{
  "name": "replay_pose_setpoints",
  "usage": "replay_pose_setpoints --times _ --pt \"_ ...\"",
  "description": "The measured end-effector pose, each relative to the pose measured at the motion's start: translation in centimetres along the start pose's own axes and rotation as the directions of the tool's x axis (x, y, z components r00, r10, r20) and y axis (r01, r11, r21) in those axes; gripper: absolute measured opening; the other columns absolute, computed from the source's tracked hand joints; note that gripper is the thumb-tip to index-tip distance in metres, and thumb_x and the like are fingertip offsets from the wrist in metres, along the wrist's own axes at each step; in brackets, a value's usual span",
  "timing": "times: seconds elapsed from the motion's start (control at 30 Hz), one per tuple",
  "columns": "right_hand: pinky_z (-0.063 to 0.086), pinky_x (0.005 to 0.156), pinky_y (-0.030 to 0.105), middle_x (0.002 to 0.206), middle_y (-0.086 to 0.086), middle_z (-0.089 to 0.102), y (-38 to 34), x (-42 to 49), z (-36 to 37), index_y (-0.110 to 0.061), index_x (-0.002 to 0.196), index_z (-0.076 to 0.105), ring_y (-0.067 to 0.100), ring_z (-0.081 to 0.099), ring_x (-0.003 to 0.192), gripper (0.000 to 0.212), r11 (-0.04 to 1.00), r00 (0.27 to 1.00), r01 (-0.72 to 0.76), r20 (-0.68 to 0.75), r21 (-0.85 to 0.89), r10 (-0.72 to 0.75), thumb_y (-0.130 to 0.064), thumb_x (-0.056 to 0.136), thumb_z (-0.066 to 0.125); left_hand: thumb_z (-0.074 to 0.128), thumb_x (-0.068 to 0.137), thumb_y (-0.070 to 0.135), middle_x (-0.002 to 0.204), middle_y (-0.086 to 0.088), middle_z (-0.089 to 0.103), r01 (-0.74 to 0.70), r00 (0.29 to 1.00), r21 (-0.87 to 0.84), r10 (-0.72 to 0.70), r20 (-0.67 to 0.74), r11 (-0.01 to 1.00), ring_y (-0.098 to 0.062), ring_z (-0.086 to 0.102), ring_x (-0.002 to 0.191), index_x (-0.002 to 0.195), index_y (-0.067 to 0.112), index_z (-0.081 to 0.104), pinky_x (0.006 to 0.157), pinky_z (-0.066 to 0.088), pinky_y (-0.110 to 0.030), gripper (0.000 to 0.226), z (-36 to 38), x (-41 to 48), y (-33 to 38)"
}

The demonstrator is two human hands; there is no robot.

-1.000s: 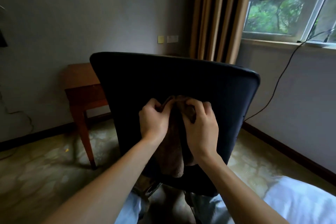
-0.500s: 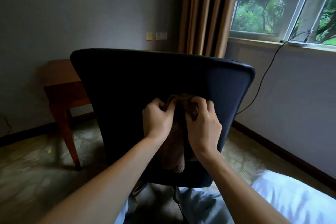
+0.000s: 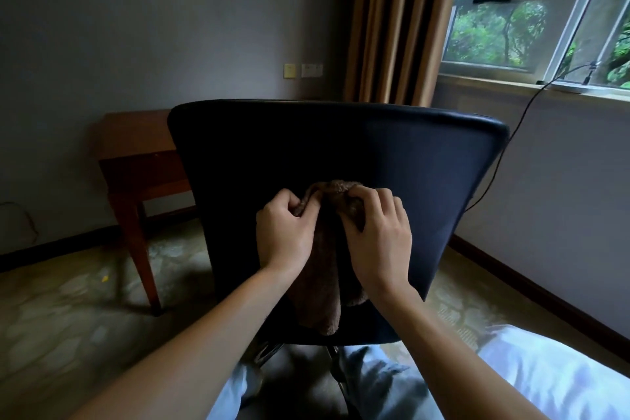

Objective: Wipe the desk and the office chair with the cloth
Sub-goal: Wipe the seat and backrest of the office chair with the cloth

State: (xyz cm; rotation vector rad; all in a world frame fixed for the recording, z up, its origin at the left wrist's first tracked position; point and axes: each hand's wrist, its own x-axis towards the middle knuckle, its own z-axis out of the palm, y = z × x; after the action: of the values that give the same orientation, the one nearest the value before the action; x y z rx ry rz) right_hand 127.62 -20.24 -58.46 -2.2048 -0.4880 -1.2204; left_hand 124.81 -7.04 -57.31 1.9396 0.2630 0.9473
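Brown terry cloth (image 3: 320,286) hangs in a long bunched fold down the near face of a dark blue, fabric-covered office chair backrest (image 3: 341,147), gathered at its top edge between a person's two bare hands. At far left, a reddish-brown wooden desk (image 3: 136,150) with tapered legs stands against the grey wall, partly hidden behind the chair's left edge, on a mottled beige carpet (image 3: 68,310). The left hand (image 3: 286,232) has its fingers curled, pinching the left side of the cloth's top. Just beside it, the right hand (image 3: 378,242) grips the right side of the same bunch, fingertips tucked into the fabric. Both forearms reach in from the bottom of the view, above knees in pale blue jeans (image 3: 381,382). Behind the chair, tan pleated curtains (image 3: 399,20) hang next to a white-framed window (image 3: 559,41) showing green trees. A thin black cable (image 3: 526,104) drops from the sill past the backrest's right corner. White bedding (image 3: 562,382) fills the lower right.
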Motion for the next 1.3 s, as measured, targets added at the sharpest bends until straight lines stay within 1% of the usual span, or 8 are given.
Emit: replay_pose_setpoints --times 0.17,0.33,0.57,0.7,0.8,0.9,1.03,1.3 --pt "0.046 0.079 0.031 0.106 0.002 0.059 -2.7 1.0 1.0 -0.015 0.116 0.063 0.019 0.049 0.092 0.027 0.995 0.996 0.089 -0.010 0.048 -0.088 -0.020 0.091 0.072 0.069 0.092 0.039 0.055 0.005 0.044 -0.033 0.999 0.000 0.033 -0.005 0.999 -0.009 0.044 0.047 0.065 0.020 0.044 0.046 0.029 -0.020 0.041 -3.6 2.2 -0.4" --pt "0.049 0.082 0.037 0.108 0.002 0.057 -4.0 2.5 1.9 -0.014 0.117 0.060 0.019 0.047 0.094 0.027 0.992 0.997 0.067 0.017 0.111 -0.070 -0.013 0.091 0.069 0.070 0.090 0.045 0.059 0.007 0.051 0.040 0.999 0.063 -0.039 -0.013 0.997 -0.006 0.052 0.052 0.067 0.023 0.049 0.046 0.031 -0.020 0.038 -4.5 4.3 0.2" --pt "0.047 0.085 0.040 0.108 0.003 0.056 -2.1 3.3 2.0 -0.012 0.116 0.061 0.022 0.046 0.094 0.027 0.989 0.998 0.062 0.008 0.135 -0.063 -0.004 0.091 0.066 0.070 0.091 0.041 0.054 0.007 0.048 0.002 1.000 0.053 -0.001 -0.023 0.999 -0.008 0.052 0.052 0.060 0.026 0.045 0.050 0.033 -0.025 0.043 -2.5 4.2 0.5" --pt "0.047 0.086 0.038 0.109 0.004 0.055 -0.9 3.3 1.7 -0.012 0.117 0.059 0.022 0.045 0.095 0.031 0.991 0.998 0.056 -0.002 0.120 -0.056 -0.001 0.089 0.065 0.070 0.090 0.043 0.055 0.006 0.051 0.013 1.000 0.056 -0.011 -0.025 0.998 -0.006 0.054 0.052 0.060 0.025 0.046 0.048 0.038 -0.024 0.043 -1.3 3.7 1.1" --pt "0.045 0.084 0.035 0.109 0.003 0.054 0.2 3.2 1.1 -0.012 0.117 0.058 0.022 0.045 0.096 0.032 0.992 1.000 0.016 -0.008 0.127 -0.015 0.002 0.088 0.063 0.070 0.089 0.045 0.055 0.004 0.054 0.019 1.000 0.056 -0.019 -0.006 0.998 -0.010 0.057 0.052 0.062 0.021 0.049 0.050 0.046 -0.031 0.042 -0.3 3.2 2.0" --pt "0.039 0.083 0.026 0.109 0.002 0.053 0.8 2.8 0.4 -0.012 0.115 0.057 0.019 0.042 0.098 0.034 0.991 0.999 -0.044 -0.014 0.125 0.046 0.006 0.086 0.061 0.072 0.088 0.044 0.053 0.004 0.052 0.023 1.000 0.043 -0.024 0.011 0.999 -0.016 0.058 0.053 0.060 0.019 0.046 0.052 0.048 -0.035 0.045 0.8 2.5 2.9" --pt "0.030 0.083 0.016 0.109 0.001 0.052 1.5 2.2 -1.1 -0.011 0.114 0.058 0.011 0.036 0.098 0.036 0.989 0.998 -0.057 -0.011 0.136 0.059 0.009 0.085 0.062 0.071 0.087 0.042 0.053 0.004 0.054 -0.021 0.999 0.023 0.020 0.049 1.000 -0.015 0.058 0.054 0.062 0.015 0.048 0.053 0.051 -0.039 0.043 1.5 1.4 3.4" --pt "0.032 0.087 0.013 0.113 0.000 0.050 -0.1 2.3 -2.4 -0.012 0.114 0.057 0.009 0.036 0.102 0.034 0.978 0.997 0.059 -0.062 0.202 -0.047 0.006 0.087 0.067 0.073 0.087 0.040 0.048 0.006 0.042 -0.132 0.991 -0.031 0.131 -0.030 0.991 -0.011 0.046 0.046 0.059 0.021 0.040 0.046 0.034 -0.025 0.047 -1.1 0.7 3.9"
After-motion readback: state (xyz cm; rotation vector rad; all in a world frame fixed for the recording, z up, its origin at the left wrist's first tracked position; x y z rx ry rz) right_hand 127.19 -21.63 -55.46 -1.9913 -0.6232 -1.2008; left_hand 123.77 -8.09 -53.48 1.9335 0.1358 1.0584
